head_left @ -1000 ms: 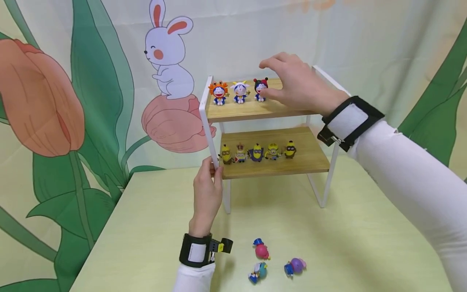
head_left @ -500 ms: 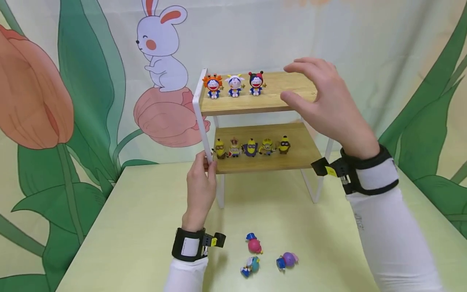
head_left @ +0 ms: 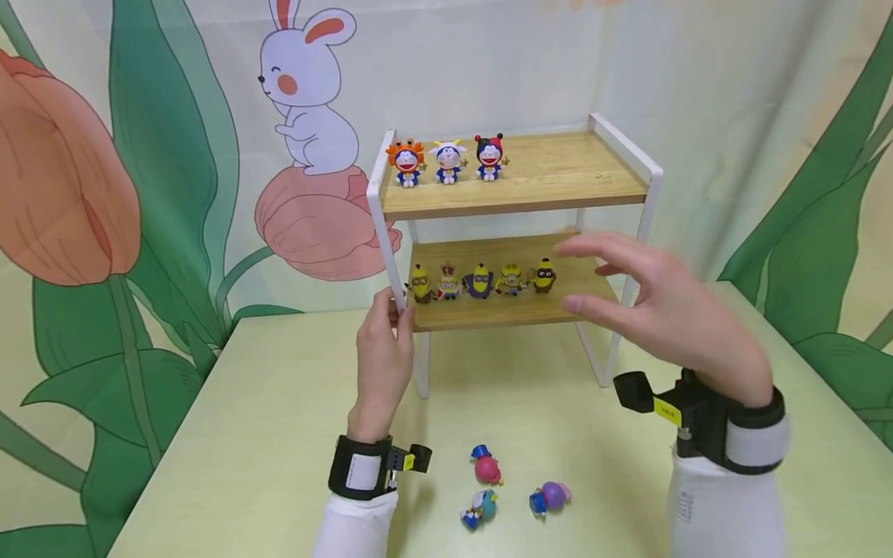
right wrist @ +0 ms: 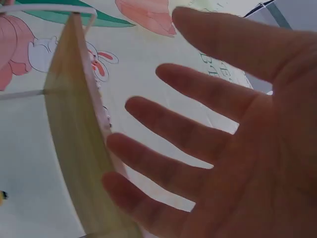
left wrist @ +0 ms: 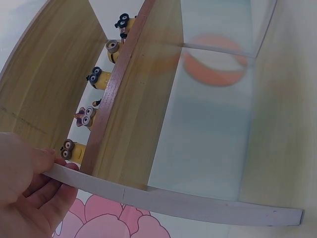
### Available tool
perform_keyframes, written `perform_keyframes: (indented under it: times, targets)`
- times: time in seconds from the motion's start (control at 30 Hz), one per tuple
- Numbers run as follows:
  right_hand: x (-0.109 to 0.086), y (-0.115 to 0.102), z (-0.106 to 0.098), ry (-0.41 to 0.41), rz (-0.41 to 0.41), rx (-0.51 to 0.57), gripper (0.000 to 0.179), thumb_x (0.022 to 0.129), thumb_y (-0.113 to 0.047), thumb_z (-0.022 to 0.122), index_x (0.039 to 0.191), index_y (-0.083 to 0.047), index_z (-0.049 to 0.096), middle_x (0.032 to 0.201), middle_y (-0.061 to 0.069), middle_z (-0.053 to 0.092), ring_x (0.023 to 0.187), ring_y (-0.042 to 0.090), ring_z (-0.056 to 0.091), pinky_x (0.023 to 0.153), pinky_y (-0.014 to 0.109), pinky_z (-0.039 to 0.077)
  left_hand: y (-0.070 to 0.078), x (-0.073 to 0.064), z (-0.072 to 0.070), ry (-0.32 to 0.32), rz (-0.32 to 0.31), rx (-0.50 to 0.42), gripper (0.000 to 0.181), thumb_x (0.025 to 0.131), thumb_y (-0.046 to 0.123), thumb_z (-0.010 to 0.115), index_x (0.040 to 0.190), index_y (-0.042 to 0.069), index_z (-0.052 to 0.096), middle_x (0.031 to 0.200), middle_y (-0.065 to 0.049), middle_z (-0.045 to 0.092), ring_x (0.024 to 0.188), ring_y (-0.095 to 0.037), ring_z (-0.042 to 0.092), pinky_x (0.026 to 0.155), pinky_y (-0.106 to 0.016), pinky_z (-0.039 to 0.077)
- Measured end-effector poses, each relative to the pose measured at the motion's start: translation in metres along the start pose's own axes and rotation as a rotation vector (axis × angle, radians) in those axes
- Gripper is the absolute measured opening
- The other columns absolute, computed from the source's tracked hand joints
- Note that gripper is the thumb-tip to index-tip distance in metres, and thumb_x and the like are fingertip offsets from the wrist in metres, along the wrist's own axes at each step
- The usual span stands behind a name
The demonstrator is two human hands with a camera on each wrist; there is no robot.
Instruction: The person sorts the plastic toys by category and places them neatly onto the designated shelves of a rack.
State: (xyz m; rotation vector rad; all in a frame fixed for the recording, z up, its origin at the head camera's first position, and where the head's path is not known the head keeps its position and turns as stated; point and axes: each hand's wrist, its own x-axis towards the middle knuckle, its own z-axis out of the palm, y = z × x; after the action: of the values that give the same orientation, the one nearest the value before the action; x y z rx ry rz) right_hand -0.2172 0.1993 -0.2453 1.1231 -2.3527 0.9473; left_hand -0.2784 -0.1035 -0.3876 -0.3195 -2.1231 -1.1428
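My left hand [head_left: 384, 360] grips the white left leg of a two-tier shelf [head_left: 558, 174] at the height of its lower board. In the left wrist view, the thumb and fingers of that hand [left wrist: 29, 191] pinch the white frame [left wrist: 148, 195]. My right hand [head_left: 670, 306] hangs in front of the shelf's right side, fingers spread and holding nothing; the right wrist view shows its bare palm [right wrist: 237, 148]. Nearest its fingertips is a dark banana-capped Minion figurine [head_left: 544, 277], rightmost in a row of several on the lower board.
On the top board sit a crab-hat figurine [head_left: 407, 164], a white-horned one [head_left: 448, 163] and a red-and-black-hooded one [head_left: 490, 160]. Lying on the table in front are pink [head_left: 487, 469], teal [head_left: 486, 505] and purple [head_left: 553, 496] figurines. A printed curtain [head_left: 488, 62] hangs behind.
The right hand has drawn back from the hooded figurine on the top board, moving right and then down in front of the lower board. The left hand keeps its grip on the leg.
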Motion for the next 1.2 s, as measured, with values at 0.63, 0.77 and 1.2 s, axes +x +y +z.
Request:
perform_keyframes:
  times: [0.63,0.77,1.2]
  targets:
    - [-0.046,0.017,0.054,-0.366,0.068,-0.034,0.038,0.09,-0.022,0.073,0.126,-0.016,0.063,0.123,-0.006,0.06,0.114,0.016,0.057,0.092,0.039,0.048,-0.001,0.0,-0.001,-0.001,-0.002,0.004,0.023,0.097,0.001,0.057,0.119,-0.007,0.054,0.094,-0.015,0.062,0.08,-0.025,0.06,0.071,-0.035,0.051]
    - [-0.054,0.022,0.066,-0.458,0.088,-0.073,0.037,0.092,-0.025,0.071,0.127,-0.017,0.062,0.124,-0.006,0.06,0.115,0.02,0.057,0.094,0.042,0.047,0.0,0.001,-0.002,0.003,-0.001,0.009,0.022,0.097,0.0,0.057,0.118,-0.006,0.053,0.094,-0.016,0.061,0.081,-0.026,0.06,0.071,-0.035,0.051]
    - [-0.056,0.018,0.109,-0.545,0.047,-0.051,0.027,0.096,-0.028,0.065,0.12,-0.017,0.067,0.113,-0.009,0.063,0.107,0.013,0.06,0.093,0.035,0.047,0.001,-0.001,0.0,-0.003,-0.006,0.008,0.022,0.097,0.0,0.057,0.118,-0.007,0.053,0.095,-0.016,0.062,0.08,-0.026,0.059,0.07,-0.035,0.051]
